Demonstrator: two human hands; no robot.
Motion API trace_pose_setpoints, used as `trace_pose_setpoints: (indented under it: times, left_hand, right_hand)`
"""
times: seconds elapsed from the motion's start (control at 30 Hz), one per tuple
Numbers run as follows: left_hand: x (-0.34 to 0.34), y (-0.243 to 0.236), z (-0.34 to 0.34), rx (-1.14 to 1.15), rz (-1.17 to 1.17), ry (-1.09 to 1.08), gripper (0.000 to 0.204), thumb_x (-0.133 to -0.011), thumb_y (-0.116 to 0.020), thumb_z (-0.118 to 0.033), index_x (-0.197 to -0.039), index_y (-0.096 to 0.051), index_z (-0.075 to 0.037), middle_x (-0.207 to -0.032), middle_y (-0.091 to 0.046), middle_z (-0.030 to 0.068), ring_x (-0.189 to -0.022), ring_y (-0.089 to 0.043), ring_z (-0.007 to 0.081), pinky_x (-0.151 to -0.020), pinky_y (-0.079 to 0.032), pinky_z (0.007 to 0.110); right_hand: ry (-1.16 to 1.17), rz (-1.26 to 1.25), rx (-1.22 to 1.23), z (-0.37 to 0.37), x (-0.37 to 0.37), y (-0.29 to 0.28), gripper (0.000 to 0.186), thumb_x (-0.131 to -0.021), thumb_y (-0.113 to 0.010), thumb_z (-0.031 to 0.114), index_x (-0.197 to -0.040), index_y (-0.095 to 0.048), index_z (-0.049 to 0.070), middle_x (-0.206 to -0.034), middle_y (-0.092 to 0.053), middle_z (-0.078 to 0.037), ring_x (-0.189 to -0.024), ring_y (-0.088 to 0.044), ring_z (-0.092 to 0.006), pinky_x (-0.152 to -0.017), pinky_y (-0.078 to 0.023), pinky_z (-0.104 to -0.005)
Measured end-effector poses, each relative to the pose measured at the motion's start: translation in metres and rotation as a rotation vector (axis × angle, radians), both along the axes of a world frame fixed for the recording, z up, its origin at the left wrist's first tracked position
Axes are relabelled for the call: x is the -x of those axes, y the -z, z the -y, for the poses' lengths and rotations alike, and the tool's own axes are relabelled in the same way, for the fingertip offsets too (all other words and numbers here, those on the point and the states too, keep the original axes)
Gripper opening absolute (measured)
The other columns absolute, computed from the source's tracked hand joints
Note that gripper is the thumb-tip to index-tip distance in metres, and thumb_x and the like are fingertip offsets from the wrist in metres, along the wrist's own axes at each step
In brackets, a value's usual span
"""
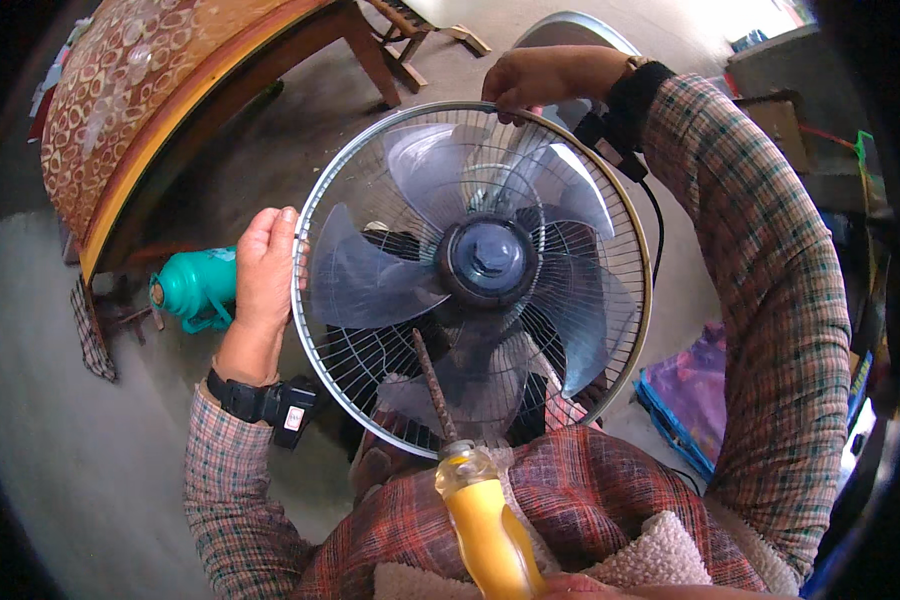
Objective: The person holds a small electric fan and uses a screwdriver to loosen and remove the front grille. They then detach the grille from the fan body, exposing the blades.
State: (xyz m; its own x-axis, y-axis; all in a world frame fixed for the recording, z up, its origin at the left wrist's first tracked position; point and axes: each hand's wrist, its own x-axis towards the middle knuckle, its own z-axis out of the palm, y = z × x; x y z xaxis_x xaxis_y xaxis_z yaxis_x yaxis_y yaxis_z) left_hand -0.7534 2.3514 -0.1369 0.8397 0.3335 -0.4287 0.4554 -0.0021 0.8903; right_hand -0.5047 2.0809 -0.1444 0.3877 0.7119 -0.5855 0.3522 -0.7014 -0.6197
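Note:
An electric fan's round head (488, 262) faces up in front of me, with translucent blue-grey blades around a dark hub. A wire guard (625, 330) with a metal rim encircles the blades. My left hand (267, 262) grips the rim at its left side, with the thumb pointing up. At the far edge, my right hand (530, 82) has its fingers curled over the same rim. A screwdriver (485, 525) with a yellow handle and rusty shaft slants over the guard's near edge, close to the camera. What holds its handle is hidden below the picture.
A green thermos flask (198, 284) is left of my left hand. Beyond it stands a table (160, 95) with a patterned top. A wooden stool (410, 45) is at the far side. A purple bag with blue edging (685, 385) lies to the right, near a black cable (660, 235).

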Motion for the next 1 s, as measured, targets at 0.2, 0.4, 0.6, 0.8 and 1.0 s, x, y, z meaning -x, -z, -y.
trace_pose_setpoints:
  times: [0.2,0.4,0.6,0.8,1.0]
  left_hand:
    - [0.001,-0.002,-0.001,-0.047,0.021,0.006,0.023,-0.094,-0.051,-0.027,-0.08,-0.05,-0.009,-0.058,-0.048,-0.0016,-0.042,-0.04,0.0044,-0.036,-0.034,0.02]
    - [0.001,-0.003,-0.002,0.005,0.015,0.001,0.023,-0.094,-0.051,-0.026,-0.08,-0.051,-0.008,-0.059,-0.049,-0.0014,-0.043,-0.041,0.0044,-0.037,-0.035,0.02]
    - [0.001,-0.001,-0.002,-0.006,0.01,0.005,0.023,-0.094,-0.051,-0.026,-0.08,-0.05,-0.009,-0.059,-0.049,-0.001,-0.042,-0.041,0.0046,-0.037,-0.035,0.02]
    - [0.001,0.0,-0.001,-0.004,-0.007,0.009,0.022,-0.095,-0.05,-0.028,-0.081,-0.05,-0.011,-0.058,-0.047,-0.0021,-0.041,-0.039,0.0043,-0.035,-0.034,0.019]
    - [0.001,0.001,-0.001,0.021,0.006,-0.001,0.023,-0.096,-0.049,-0.027,-0.079,-0.049,-0.011,-0.059,-0.046,-0.0031,-0.042,-0.038,0.0028,-0.036,-0.032,0.018]
  right_hand:
    - [-0.165,0.081,-0.007,-0.038,0.004,-0.009,0.021,-0.092,-0.054,0.012,-0.105,-0.063,-0.002,-0.096,-0.066,-0.014,-0.085,-0.062,-0.0246,-0.087,-0.049,-0.035]
    - [-0.188,0.117,-0.026,-0.052,0.01,-0.015,0.022,-0.093,-0.052,0.011,-0.108,-0.062,-0.001,-0.099,-0.065,-0.015,-0.089,-0.063,-0.0258,-0.091,-0.047,-0.0354]
    - [-0.193,0.132,-0.072,-0.058,0.014,-0.012,0.023,-0.093,-0.052,0.011,-0.111,-0.061,0.0,-0.102,-0.065,-0.015,-0.093,-0.062,-0.0264,-0.094,-0.046,-0.0364]
    - [-0.242,0.218,-0.007,-0.04,0.008,-0.017,0.02,-0.091,-0.057,0.011,-0.108,-0.062,0.002,-0.1,-0.064,-0.013,-0.09,-0.061,-0.0254,-0.091,-0.047,-0.0347]
    - [-0.104,0.15,0.077,-0.007,0.007,-0.018,0.018,-0.089,-0.06,0.009,-0.105,-0.064,0.002,-0.095,-0.065,-0.012,-0.085,-0.063,-0.0233,-0.085,-0.05,-0.0335]
